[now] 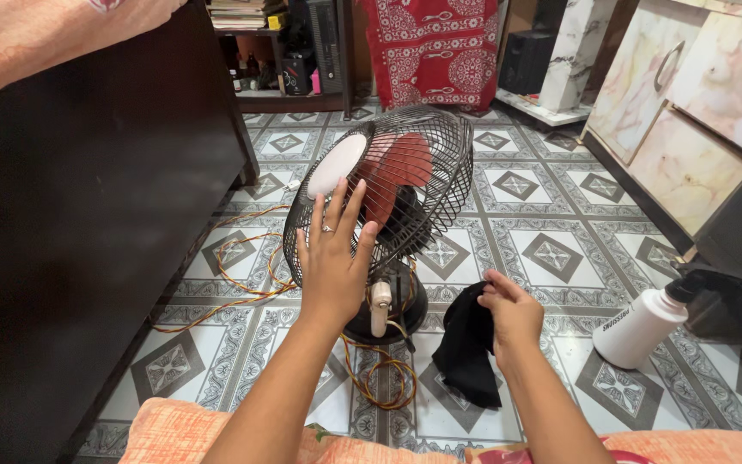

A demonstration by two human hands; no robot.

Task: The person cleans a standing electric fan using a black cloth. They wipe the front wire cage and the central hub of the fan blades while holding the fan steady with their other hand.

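A table fan point(405, 185) with a black wire cage and red blades stands on the tiled floor, on a round black base. My left hand point(333, 258) is spread flat against the front of the cage, fingers apart, a ring on one finger. My right hand point(508, 314) hangs to the right of the fan's base and pinches a black cloth point(467, 344) that droops toward the floor.
A white spray bottle point(646, 325) with a black trigger stands at the right. An orange and yellow cable point(242, 288) loops over the floor left of and in front of the fan. A dark cabinet point(88, 223) fills the left; marbled cupboards point(697, 112) line the right.
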